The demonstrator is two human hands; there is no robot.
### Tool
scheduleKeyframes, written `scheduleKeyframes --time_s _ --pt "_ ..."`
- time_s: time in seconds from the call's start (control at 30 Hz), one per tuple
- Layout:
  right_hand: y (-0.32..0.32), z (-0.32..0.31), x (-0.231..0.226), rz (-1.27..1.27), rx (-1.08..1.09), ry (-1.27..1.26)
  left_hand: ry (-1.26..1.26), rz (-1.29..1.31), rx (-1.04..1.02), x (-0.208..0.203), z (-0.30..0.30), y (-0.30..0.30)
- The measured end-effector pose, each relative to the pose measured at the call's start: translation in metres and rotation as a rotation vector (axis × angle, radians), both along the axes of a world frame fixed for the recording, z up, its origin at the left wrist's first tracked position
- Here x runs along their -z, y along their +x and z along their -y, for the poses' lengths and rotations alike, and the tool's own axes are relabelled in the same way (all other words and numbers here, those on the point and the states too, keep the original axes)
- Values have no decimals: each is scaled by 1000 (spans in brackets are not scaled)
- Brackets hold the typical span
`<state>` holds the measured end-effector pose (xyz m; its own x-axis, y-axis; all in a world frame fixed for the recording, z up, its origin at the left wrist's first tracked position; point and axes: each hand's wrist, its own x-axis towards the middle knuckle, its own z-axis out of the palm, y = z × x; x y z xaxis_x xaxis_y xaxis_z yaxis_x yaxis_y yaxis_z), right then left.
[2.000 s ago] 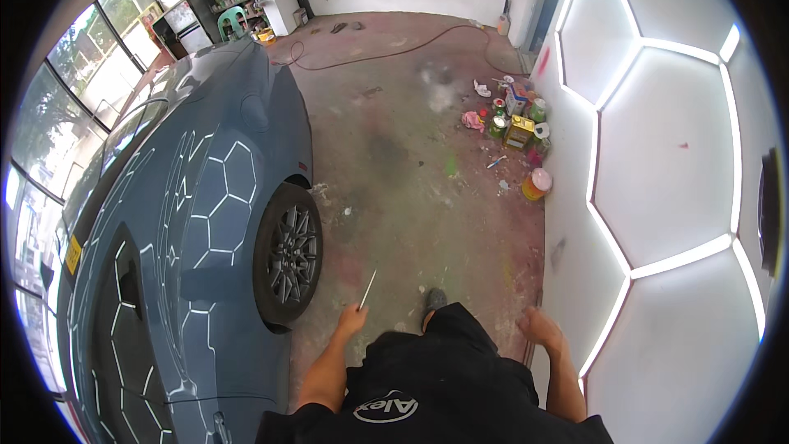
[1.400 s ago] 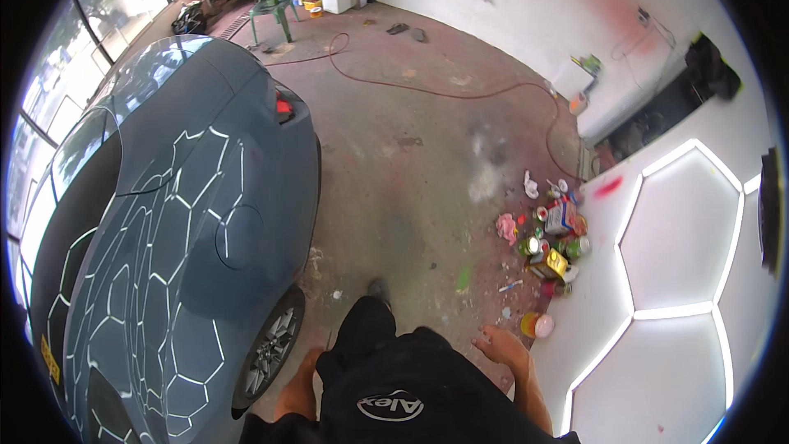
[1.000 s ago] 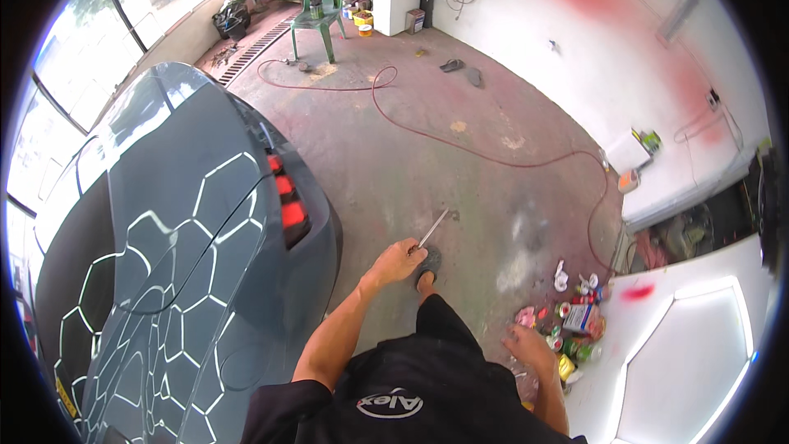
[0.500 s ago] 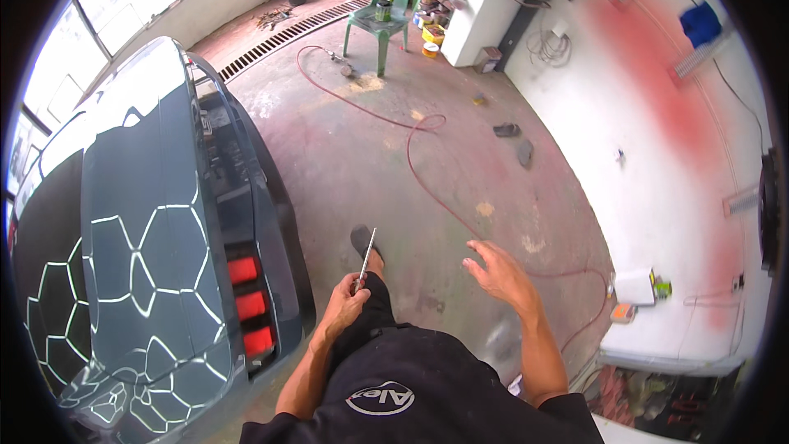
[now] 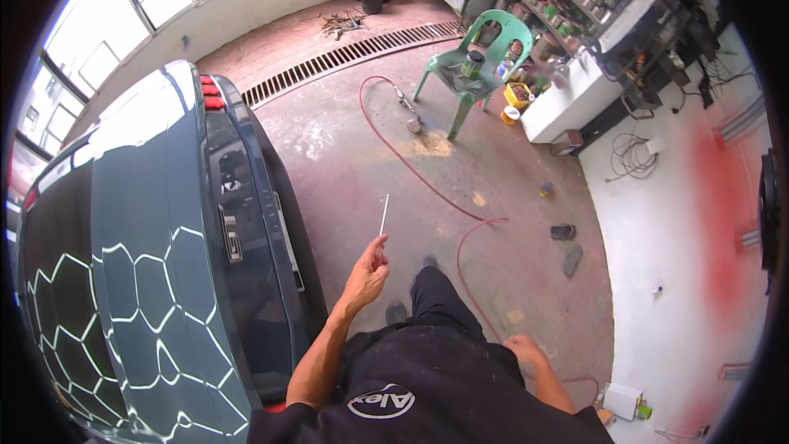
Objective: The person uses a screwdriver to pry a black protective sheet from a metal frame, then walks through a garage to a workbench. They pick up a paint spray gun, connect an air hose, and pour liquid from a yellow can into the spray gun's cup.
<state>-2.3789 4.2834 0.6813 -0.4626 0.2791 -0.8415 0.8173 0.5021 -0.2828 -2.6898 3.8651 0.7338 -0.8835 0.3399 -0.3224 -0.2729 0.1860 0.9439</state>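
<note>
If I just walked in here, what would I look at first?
Probably the big shiny blue-grey car on the left, with bright honeycomb lines across it. Next might be the green chair at the upper right, or the red smudge on the white wall at the right. Near the middle, the left hand holds a thin pale rod.

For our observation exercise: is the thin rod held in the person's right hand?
No, the thin rod is held in the left hand.

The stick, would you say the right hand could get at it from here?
Likely yes: the left hand holds the stick out in front, and nothing seems to block the right hand.
</note>
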Motion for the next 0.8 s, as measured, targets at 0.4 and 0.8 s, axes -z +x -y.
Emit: scheduleKeyframes --time_s 0.4,0.8 --pt "-483 -143 127 -224 49 55 43 366 -195 56 -9 -360" --pt "-1024 4 12 -573 -125 58 71 330 -143 75 67 -774"
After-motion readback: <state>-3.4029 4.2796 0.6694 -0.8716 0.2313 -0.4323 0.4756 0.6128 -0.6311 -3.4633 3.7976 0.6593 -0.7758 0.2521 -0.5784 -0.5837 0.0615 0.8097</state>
